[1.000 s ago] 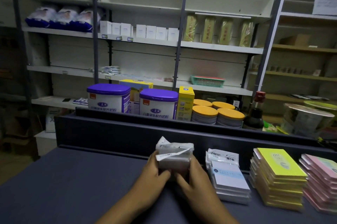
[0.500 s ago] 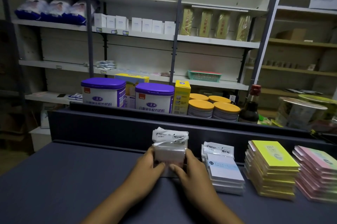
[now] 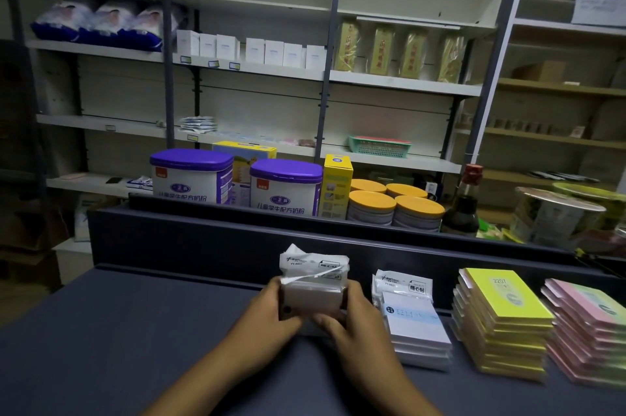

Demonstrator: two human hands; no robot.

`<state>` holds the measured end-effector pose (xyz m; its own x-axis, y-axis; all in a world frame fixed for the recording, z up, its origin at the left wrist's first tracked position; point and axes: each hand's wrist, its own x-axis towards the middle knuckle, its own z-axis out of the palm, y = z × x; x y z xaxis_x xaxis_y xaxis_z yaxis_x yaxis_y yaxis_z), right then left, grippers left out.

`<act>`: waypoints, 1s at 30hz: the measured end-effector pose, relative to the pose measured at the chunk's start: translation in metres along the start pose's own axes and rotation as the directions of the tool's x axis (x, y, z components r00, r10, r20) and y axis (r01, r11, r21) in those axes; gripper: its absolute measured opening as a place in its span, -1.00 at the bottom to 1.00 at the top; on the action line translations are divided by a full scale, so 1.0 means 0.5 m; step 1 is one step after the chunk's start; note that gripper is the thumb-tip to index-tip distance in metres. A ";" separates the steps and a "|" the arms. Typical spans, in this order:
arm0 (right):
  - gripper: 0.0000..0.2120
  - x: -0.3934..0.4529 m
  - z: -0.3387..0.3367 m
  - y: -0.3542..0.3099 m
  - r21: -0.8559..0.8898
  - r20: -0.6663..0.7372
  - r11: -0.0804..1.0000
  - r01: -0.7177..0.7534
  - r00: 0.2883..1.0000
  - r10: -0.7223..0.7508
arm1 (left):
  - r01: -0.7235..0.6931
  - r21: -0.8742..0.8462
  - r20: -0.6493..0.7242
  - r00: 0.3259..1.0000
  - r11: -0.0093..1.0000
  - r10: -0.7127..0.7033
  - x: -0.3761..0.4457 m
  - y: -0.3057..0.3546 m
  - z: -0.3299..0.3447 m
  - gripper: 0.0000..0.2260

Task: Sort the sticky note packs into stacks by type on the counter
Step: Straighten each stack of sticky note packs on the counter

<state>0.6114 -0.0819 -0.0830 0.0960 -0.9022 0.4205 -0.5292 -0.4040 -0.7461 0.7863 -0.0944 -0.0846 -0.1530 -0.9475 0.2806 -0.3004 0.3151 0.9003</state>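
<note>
A stack of white sticky note packs (image 3: 313,293) in clear wrappers stands on the dark counter (image 3: 118,331). My left hand (image 3: 271,314) presses its left side and my right hand (image 3: 352,317) presses its right side. To the right stand three more stacks: white packs with a blue band (image 3: 415,327), yellow-green packs (image 3: 504,320), and pink packs (image 3: 589,327) at the frame's right edge. The stacks sit apart from each other.
A raised dark ledge (image 3: 237,236) runs behind the counter. On it stand two purple-lidded tins (image 3: 284,188), a yellow box (image 3: 337,185), orange-lidded jars (image 3: 396,205) and a dark bottle (image 3: 462,208). Store shelves (image 3: 399,83) fill the background.
Both hands stay on the white stack, which has been squared up on the counter. The camera view has shifted slightly.
</note>
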 end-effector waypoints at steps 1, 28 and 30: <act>-0.60 0.001 -0.004 -0.004 0.048 0.000 0.999 -0.016 1.000 0.016 | -0.005 -0.042 -0.020 1.000 0.999 0.004 0.001 0.006 -0.007 -0.53; -0.48 0.002 -0.028 -0.028 0.171 -0.007 0.982 -0.075 0.997 0.077 | -0.073 -0.188 -0.033 0.997 0.980 0.068 -0.004 0.027 -0.040 -0.52; -0.51 0.002 -0.029 -0.030 0.171 -0.026 0.984 -0.048 0.998 0.053 | -0.086 -0.197 -0.047 0.996 0.977 0.078 -0.003 0.029 -0.038 -0.50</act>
<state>0.6073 -0.0745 -0.0640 0.0455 -0.9182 0.3934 -0.3816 -0.3800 -0.8426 0.8002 -0.0897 -0.0657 -0.1319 -0.9215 0.3654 -0.0949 0.3786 0.9207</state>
